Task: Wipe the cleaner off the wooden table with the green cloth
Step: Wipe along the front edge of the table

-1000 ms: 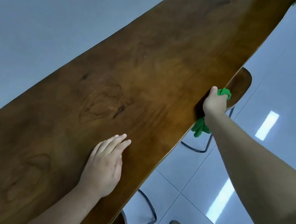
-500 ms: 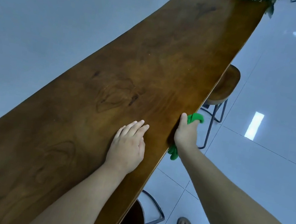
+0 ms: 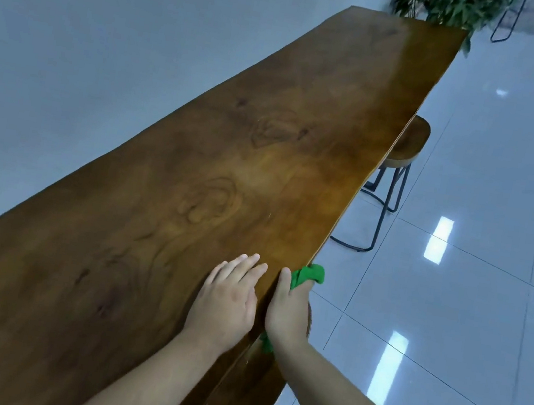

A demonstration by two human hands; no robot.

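Head view: right grip holds green cloth, seemingly against wooden table.

A: Any lettering, labels or numbers to read anywhere?

B: None. The wooden desk bears only grain, and the green cloth carries no print or tag.

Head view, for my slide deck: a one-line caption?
Right hand grips the green cloth against the edge of the wooden table while left hand rests flat on top.
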